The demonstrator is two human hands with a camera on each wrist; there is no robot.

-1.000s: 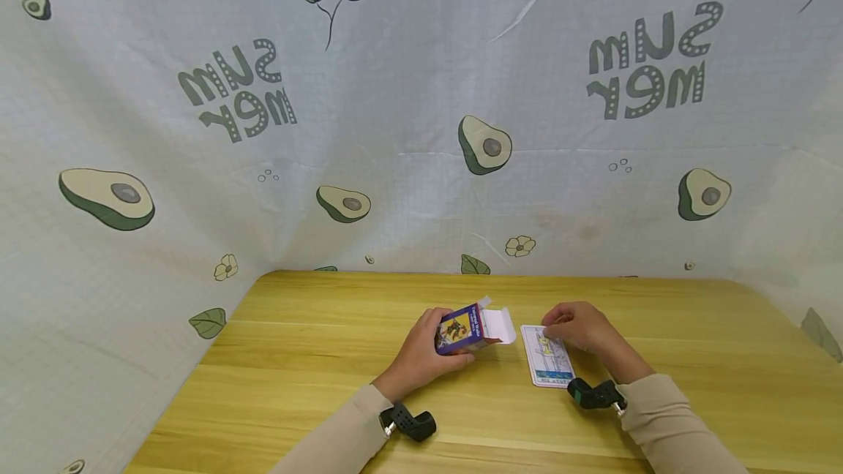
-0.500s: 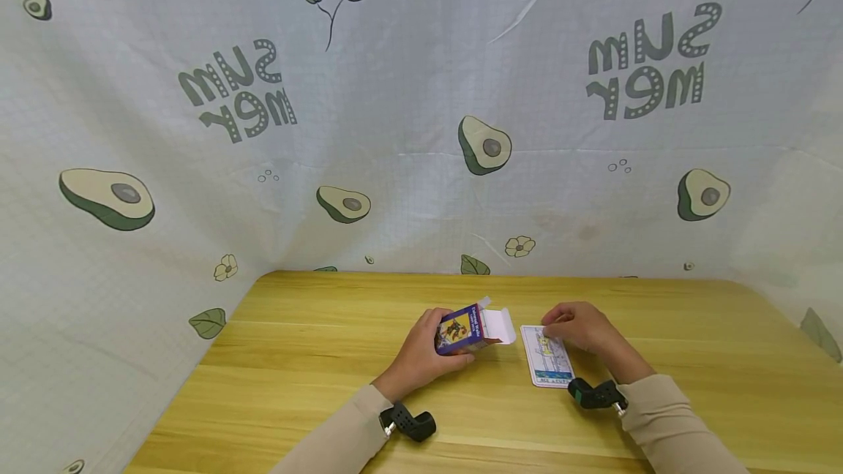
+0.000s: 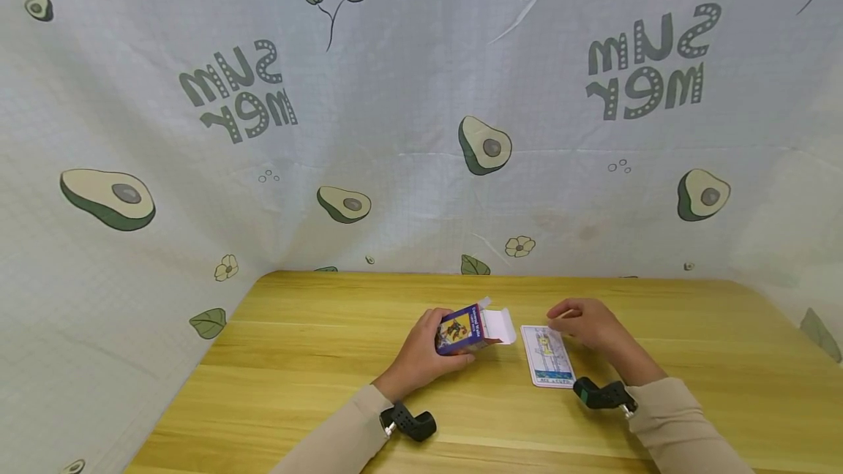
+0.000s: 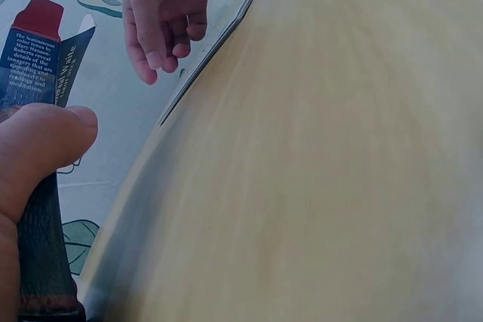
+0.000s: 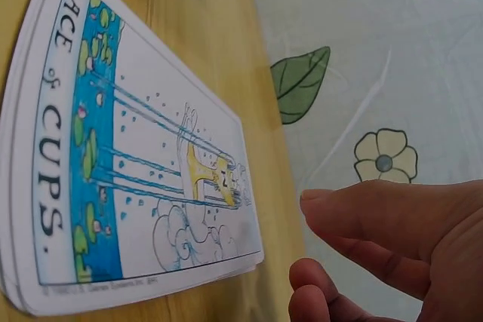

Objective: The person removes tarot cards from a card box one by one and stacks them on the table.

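My left hand [image 3: 420, 353] grips a purple tarot card box [image 3: 458, 330], its thumb across the near side. The box lies on its side with the flaps at its right end standing open. A tarot deck [image 3: 549, 358] lies face up on the table to the right of the box. Its top card reads "Ace of Cups" in the right wrist view. Just beyond the deck's far right corner, my right hand [image 3: 586, 322] hovers with loosely bent fingers and nothing between them. The left wrist view shows the box [image 4: 30, 69] upright, behind the left thumb [image 4: 47, 141].
The wooden table [image 3: 316, 379] carries the deck and ends at a white cloth [image 3: 408, 93] printed with avocados and leaves. Black wrist cameras sit on both cuffs, the right one [image 3: 601, 393] close to the deck's near corner.
My right hand has lifted off the top card and shifted slightly right, away from the deck. The left hand and the box have stayed in place.
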